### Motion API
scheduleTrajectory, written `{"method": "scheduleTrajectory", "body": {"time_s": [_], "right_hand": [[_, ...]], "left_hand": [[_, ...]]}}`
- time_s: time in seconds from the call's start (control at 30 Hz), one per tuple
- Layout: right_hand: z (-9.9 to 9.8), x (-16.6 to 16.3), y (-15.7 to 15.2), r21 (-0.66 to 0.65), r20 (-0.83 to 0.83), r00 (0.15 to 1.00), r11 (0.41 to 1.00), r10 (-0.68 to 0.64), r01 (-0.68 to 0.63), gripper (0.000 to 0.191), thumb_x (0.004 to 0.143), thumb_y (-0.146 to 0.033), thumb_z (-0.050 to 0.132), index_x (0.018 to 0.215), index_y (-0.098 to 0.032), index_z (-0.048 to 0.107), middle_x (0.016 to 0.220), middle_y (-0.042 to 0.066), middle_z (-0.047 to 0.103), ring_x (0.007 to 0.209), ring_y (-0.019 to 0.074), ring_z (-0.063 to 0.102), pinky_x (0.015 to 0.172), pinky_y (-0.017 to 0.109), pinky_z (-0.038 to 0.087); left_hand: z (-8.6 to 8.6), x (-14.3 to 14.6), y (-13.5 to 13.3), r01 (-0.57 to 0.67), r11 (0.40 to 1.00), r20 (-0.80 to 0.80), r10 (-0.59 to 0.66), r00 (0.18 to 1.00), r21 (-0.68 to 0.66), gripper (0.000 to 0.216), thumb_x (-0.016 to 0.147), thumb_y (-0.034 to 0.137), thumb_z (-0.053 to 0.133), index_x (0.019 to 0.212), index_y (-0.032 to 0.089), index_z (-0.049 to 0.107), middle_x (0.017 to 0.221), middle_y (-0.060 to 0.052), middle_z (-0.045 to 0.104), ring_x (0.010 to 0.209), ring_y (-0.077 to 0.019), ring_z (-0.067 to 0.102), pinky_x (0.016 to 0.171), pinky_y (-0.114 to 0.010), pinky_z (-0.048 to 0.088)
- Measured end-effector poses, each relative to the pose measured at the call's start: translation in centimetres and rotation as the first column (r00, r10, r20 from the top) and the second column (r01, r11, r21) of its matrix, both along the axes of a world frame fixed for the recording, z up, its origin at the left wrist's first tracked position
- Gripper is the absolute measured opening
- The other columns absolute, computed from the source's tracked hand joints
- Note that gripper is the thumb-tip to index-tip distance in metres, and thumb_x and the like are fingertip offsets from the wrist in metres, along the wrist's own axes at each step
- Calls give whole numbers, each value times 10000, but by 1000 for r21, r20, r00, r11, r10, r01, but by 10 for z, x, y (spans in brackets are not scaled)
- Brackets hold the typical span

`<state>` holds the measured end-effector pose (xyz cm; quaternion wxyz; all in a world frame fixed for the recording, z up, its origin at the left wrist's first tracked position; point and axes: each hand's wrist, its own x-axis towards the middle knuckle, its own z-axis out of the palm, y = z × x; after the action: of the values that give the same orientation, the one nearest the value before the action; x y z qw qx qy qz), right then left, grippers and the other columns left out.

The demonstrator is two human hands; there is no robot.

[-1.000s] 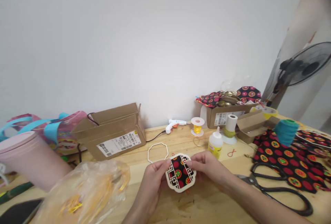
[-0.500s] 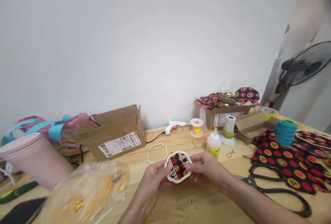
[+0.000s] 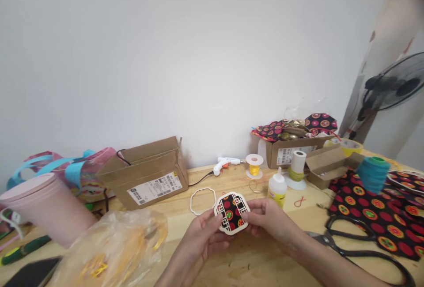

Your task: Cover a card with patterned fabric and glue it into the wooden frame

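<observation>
Both hands hold a small wooden lattice ornament backed with black fabric printed with red circles, lifted just above the wooden table. My left hand grips its left edge with fingers curled. My right hand pinches its right edge. A bare wooden frame ring lies flat on the table just beyond the ornament to the left. A white glue bottle with a yellow label stands behind my right hand.
A cardboard box sits at the back left, a pink bucket and a plastic bag of yellow pieces nearer left. Glue gun, thread spools, printed fabric, black scissors and a fan stand at the right.
The ornament has been raised and tilted more toward me between both hands; it looks smaller and sits higher. The view shifted slightly.
</observation>
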<state>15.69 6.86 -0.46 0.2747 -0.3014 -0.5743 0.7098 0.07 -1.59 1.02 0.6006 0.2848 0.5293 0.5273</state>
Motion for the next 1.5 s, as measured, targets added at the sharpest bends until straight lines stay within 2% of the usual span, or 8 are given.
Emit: {"method": "scheduleTrajectory", "body": {"time_s": [0.13, 0.43, 0.6, 0.7, 0.9, 1.13, 1.37, 1.5], "right_hand": [[2, -2, -2, 49, -31, 999, 998, -32, 34, 315, 588, -321, 737, 849, -150, 698, 572, -7, 646, 434, 68, 456, 428, 176, 361], [-5, -1, 0, 129, -90, 996, 992, 8, 4, 300, 659, -301, 700, 920, -155, 682, 566, -23, 607, 448, 58, 409, 432, 170, 328], [3, 0, -4, 174, -217, 972, 984, 86, -49, 285, 723, -279, 650, 994, -191, 651, 808, 19, 670, 681, 137, 566, 656, 251, 446], [6, 0, -5, 169, -233, 970, 985, 66, -26, 234, 750, -274, 621, 960, -178, 663, 830, 42, 683, 748, 178, 605, 723, 308, 459], [-2, -2, -4, 76, -174, 985, 997, -12, 26, 237, 695, -327, 667, 812, -122, 687, 696, 57, 687, 685, 203, 622, 633, 299, 470], [-3, -2, -4, 60, -159, 987, 997, -35, 45, 232, 637, -319, 713, 711, -103, 671, 622, 35, 655, 612, 173, 581, 570, 262, 439], [-1, -1, -3, 160, -173, 984, 985, -37, 65, 229, 723, -344, 634, 779, -123, 661, 685, 39, 650, 652, 164, 573, 598, 267, 441], [-3, 0, -1, 193, -108, 989, 974, -97, 117, 327, 767, -401, 565, 657, -103, 644, 599, 27, 608, 551, 126, 514, 526, 244, 409]], "left_hand": [[-7, -2, 2, -5, 1000, -41, 5, 999, 3, 494, 518, 235, 782, 963, 114, 604, 724, -96, 730, 569, -143, 658, 468, -168, 503], [-7, -4, 2, 7, 996, -136, 5, 991, 89, 452, 539, 270, 764, 929, 116, 597, 706, -103, 736, 544, -135, 650, 448, -159, 464], [-9, -1, 3, -14, 990, -166, 37, 985, 139, 450, 563, 269, 746, 959, 131, 583, 697, -88, 736, 537, -119, 621, 451, -171, 450], [-8, 2, 3, -2, 990, -135, 21, 991, 139, 462, 559, 253, 749, 975, 134, 586, 713, -87, 737, 517, -107, 610, 435, -157, 427], [-7, 9, 3, -25, 983, 37, 18, 999, 183, 438, 548, 222, 759, 955, 164, 609, 825, -78, 733, 723, -177, 663, 697, -272, 503], [-14, 7, 7, -84, 991, -42, 88, 995, 102, 470, 489, 351, 773, 878, 126, 637, 709, -101, 735, 590, -177, 659, 403, -174, 468], [-13, 8, 5, -118, 981, -58, 129, 990, 156, 417, 519, 296, 770, 877, 130, 636, 724, -100, 736, 580, -169, 655, 397, -170, 473], [-13, 10, 4, -73, 982, -61, 85, 995, 175, 374, 536, 280, 761, 861, 139, 641, 748, -98, 736, 592, -168, 655, 405, -164, 464]]}}
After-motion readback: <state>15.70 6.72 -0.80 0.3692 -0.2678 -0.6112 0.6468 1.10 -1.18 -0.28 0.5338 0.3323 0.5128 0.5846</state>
